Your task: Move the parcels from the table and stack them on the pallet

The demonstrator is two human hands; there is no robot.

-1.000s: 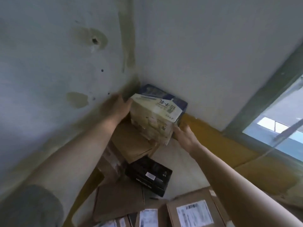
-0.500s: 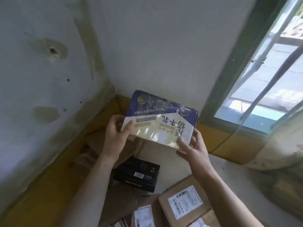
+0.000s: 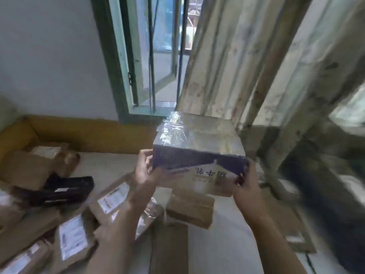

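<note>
I hold a blue and cream carton (image 3: 199, 155) wrapped in clear film in front of me, above the table. My left hand (image 3: 145, 169) grips its left end and my right hand (image 3: 245, 182) grips its right end. Below it the pale table (image 3: 110, 167) carries several brown cardboard parcels with white labels (image 3: 112, 200) and a black box (image 3: 67, 188). A small brown parcel (image 3: 189, 210) lies just under the carton. The pallet is not clearly in view.
A green-framed window (image 3: 146, 62) with bars is ahead. A worn wooden frame (image 3: 246, 62) leans at the right, very blurred. A yellow band (image 3: 88, 131) runs along the wall base behind the table.
The carton has come out of the wall corner, lifted and carried to the right in both hands. The view has swung right, from the corner to the window and the wooden frame.
</note>
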